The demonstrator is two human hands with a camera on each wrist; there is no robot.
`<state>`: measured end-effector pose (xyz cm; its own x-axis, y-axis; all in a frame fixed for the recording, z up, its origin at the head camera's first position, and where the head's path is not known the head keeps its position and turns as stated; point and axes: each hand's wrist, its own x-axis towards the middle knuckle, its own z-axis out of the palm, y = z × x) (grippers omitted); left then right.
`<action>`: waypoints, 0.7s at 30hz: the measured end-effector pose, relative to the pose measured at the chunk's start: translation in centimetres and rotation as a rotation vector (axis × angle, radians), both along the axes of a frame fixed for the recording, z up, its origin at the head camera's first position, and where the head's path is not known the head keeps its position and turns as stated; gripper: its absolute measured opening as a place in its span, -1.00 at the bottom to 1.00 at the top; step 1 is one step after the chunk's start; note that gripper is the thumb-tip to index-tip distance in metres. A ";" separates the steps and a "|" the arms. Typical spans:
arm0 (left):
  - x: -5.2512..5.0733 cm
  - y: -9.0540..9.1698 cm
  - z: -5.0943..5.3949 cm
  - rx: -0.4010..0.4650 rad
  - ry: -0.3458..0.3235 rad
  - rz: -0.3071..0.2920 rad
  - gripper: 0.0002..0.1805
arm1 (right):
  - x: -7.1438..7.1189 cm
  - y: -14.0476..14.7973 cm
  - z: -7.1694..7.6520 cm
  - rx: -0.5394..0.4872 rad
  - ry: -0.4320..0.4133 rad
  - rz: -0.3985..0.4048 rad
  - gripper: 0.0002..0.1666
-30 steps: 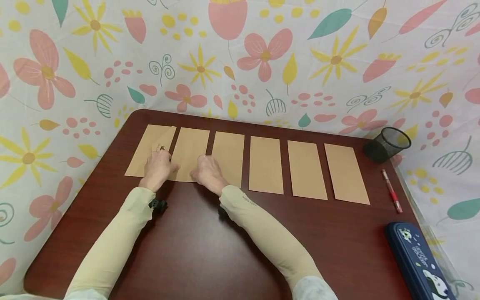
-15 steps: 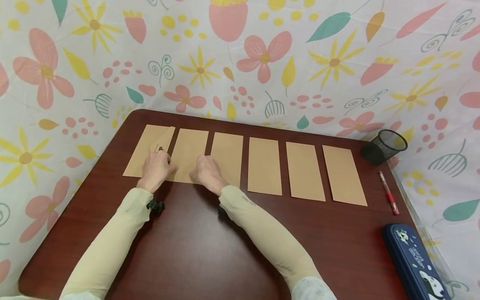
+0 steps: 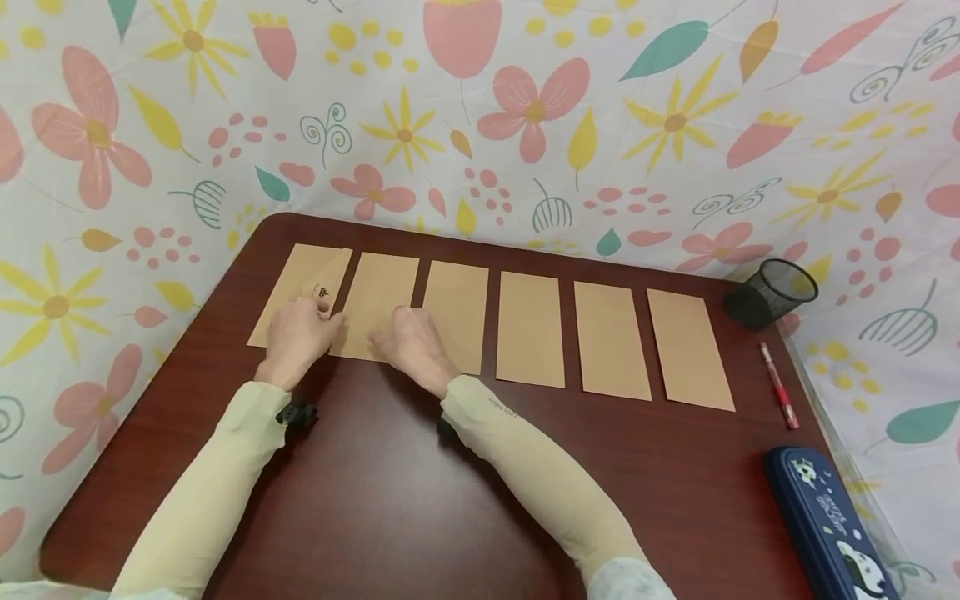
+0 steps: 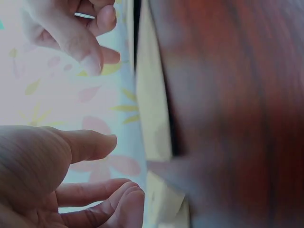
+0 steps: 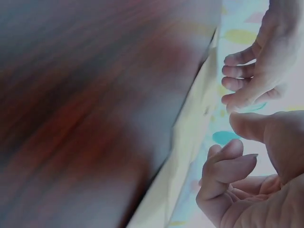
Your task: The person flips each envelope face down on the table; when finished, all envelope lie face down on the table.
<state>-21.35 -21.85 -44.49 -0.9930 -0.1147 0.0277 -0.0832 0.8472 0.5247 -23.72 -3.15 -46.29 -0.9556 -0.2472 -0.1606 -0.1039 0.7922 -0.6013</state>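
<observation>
Flat tan paper rectangles lie in a row along the table's far side; whether they are envelopes I cannot tell. My left hand [image 3: 296, 337] is over the near right part of the leftmost paper [image 3: 288, 275], which bears a small dark mark near my fingers. In the left wrist view its thumb [image 4: 95, 145] stands apart from bent fingers, with nothing between them. My right hand [image 3: 416, 346] is over the near edge of the second paper [image 3: 382, 279], beside the third paper [image 3: 457, 292]. In the right wrist view its fingers [image 5: 225, 173] curl loosely, the thumb apart, holding nothing.
Further papers [image 3: 531, 329] continue the row to the right. A black mesh pen cup [image 3: 772, 292] stands at the far right corner. A red pen [image 3: 780, 387] and a dark blue pencil case [image 3: 828, 517] lie along the right edge. Flowered cloth hangs behind the table.
My left hand has shifted left, away from the gap between the first two papers. My right hand stays nearly in place, its thumb reaching a little further left.
</observation>
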 end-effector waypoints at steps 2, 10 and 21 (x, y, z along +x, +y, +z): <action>0.4 -0.7 0.6 0.006 0.016 0.032 -0.52 | 1.3 -0.4 2.0 -0.031 -0.005 0.016 -0.53; 0.7 -4.1 2.3 0.000 0.079 0.111 -0.56 | 2.4 -4.1 3.4 -0.034 0.068 0.075 -0.57; -0.1 -7.2 1.8 -0.039 0.019 0.135 -0.55 | 0.7 -9.8 2.3 0.011 0.060 0.116 -0.35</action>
<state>-21.40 -29.01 -42.72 -0.9679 -0.2455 0.0532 -0.1881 0.8487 0.4943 -23.02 -12.96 -44.04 -0.9285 -0.3553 -0.1077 -0.2307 0.7795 -0.5824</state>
